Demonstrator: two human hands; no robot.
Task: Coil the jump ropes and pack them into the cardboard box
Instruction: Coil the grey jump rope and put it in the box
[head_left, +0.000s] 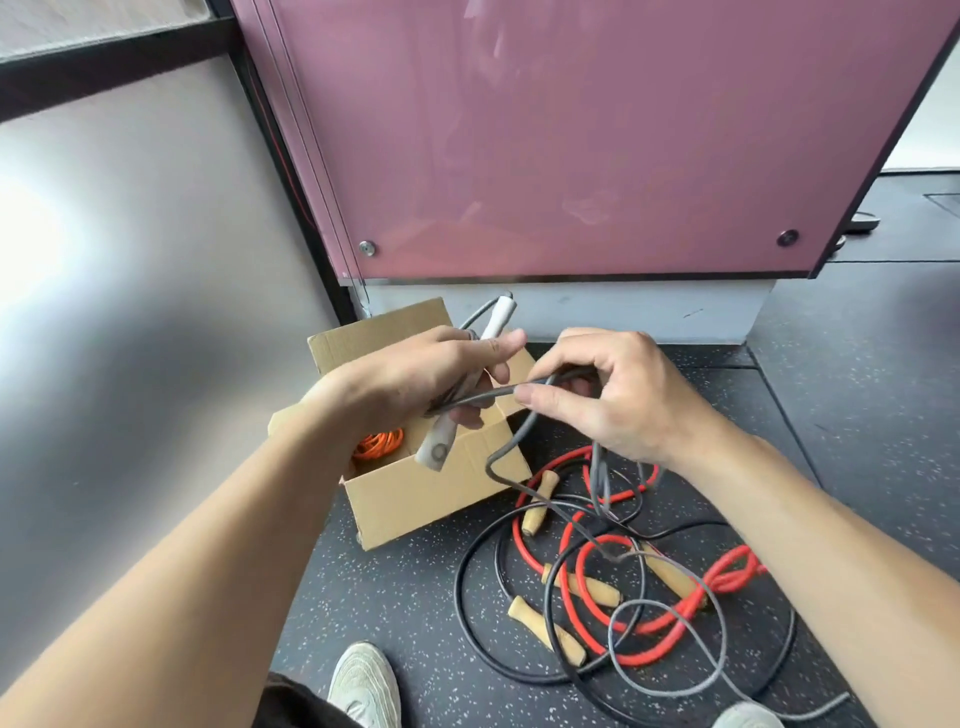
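Note:
My left hand (415, 379) grips the white handles (470, 384) of a grey jump rope above the open cardboard box (431, 493). My right hand (608, 395) pinches the grey cord (498, 395) just to the right of them; the cord hangs down in a bend and trails across the floor. An orange coiled rope (379, 441) lies inside the box. On the floor to the right, a red rope (649, 629) and a black rope (467, 613) lie tangled with several wooden handles (545, 631).
The box stands on dark speckled flooring (395, 597) against the base of a pink glass panel (571, 145). A grey wall (130, 312) is on the left. My two pale shoes (363, 680) are at the bottom edge near the rope tangle.

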